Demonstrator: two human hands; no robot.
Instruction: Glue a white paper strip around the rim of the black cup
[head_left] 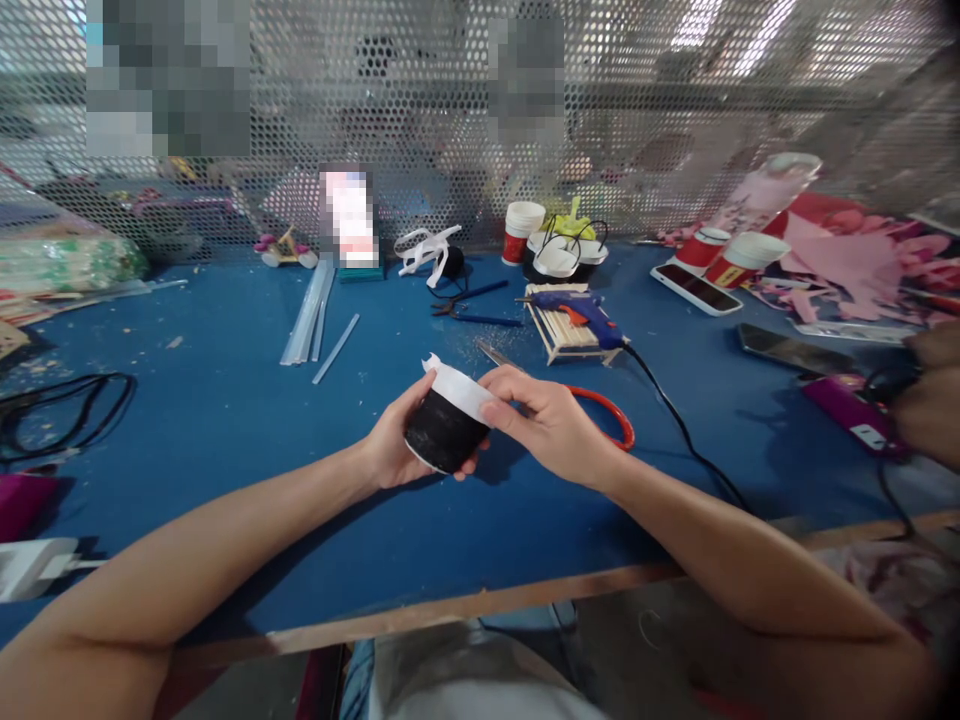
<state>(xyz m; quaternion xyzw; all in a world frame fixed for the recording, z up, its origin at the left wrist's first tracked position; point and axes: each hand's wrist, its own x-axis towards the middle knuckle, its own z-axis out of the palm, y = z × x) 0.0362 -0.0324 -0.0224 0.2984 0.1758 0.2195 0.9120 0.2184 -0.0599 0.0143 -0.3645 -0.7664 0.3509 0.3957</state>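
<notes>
Black cup tilted above table — left hand cradles, right hand pinches rim.

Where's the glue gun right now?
Head view, right of centre on the blue table: the glue gun lies on a wooden stick rack, beyond the right hand.

A blue-topped table with a wooden edge stands against a perforated metal screen, brightly lit.

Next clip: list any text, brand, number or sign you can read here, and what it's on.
Nothing here can be read.
Red cup at the right: print too small.
Upright card: pixelated, unreadable.
On the black cup held by left hand and right hand: no lettering shows.
</notes>
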